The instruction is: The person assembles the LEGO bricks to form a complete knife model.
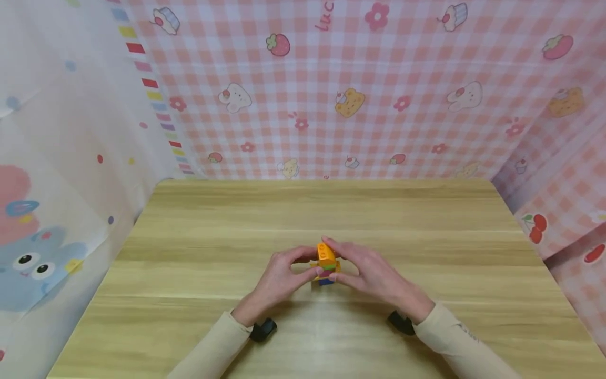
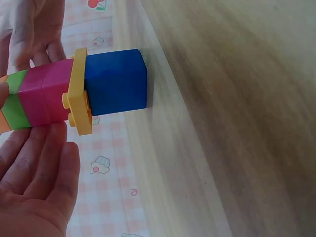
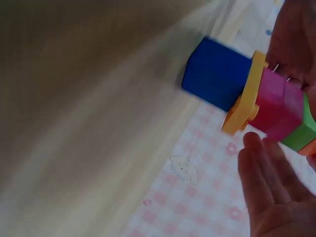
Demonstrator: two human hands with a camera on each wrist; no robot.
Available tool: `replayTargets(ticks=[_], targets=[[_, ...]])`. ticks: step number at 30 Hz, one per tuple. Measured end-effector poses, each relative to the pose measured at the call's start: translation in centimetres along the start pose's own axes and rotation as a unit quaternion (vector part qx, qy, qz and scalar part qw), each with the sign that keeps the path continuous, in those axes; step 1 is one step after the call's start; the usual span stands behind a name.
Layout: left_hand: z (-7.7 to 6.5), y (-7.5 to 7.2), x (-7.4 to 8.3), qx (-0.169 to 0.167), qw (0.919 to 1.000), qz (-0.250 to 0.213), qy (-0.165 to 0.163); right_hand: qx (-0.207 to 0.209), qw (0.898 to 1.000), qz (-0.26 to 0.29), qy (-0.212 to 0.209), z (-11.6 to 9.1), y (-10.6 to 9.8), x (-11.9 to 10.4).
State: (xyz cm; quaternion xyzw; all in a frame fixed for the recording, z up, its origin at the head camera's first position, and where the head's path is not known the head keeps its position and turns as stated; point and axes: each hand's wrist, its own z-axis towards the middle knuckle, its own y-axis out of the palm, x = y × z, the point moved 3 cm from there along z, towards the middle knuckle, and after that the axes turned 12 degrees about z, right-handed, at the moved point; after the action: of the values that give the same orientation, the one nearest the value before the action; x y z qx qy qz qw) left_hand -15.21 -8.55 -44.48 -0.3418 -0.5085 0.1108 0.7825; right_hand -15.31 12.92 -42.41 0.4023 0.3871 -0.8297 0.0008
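Observation:
A stack of toy building bricks stands upright between both hands near the middle of the wooden table. From the bottom up it has a blue brick (image 2: 116,81), a thin yellow plate (image 2: 79,91) jutting out at the sides, magenta bricks (image 2: 47,96), a green brick (image 3: 299,137) and a studded orange brick (image 1: 325,254). My left hand (image 1: 282,270) holds the upper stack from the left, thumb in front. From the right, my right hand (image 1: 371,267) grips around it, with a finger by the orange brick's far edge. The blue base seems to touch the tabletop.
The wood-grain table (image 1: 213,221) extends on all sides of the hands. A pink checked cloth (image 1: 303,79) hangs behind it, with a patterned white cloth (image 1: 61,131) at the left. Black wrist straps (image 1: 263,330) sit at both sleeves.

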Motion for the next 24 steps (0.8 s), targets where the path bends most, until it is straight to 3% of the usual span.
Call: replayTargets(ticks=[7,11,17,24], targets=[[0.1,0.0,0.2,-0.018,0.9995,-0.001,-0.027,0.012,0.999,0.021,0.047,-0.2,0.3,0.2],[0.0,-0.2,0.0,-0.024,0.9993,-0.001,-0.031,0.02,0.993,0.062,0.096,0.1,0.2,0.3],[-0.4,-1.4,-1.0,0.004,0.9988,0.003,-0.049,0.041,0.978,0.132,0.156,0.6,-0.2,0.9],[-0.7,-2.3,-1.6,0.031,0.9976,0.0,-0.061,0.062,0.972,0.131,0.187,1.4,-0.8,2.1]])
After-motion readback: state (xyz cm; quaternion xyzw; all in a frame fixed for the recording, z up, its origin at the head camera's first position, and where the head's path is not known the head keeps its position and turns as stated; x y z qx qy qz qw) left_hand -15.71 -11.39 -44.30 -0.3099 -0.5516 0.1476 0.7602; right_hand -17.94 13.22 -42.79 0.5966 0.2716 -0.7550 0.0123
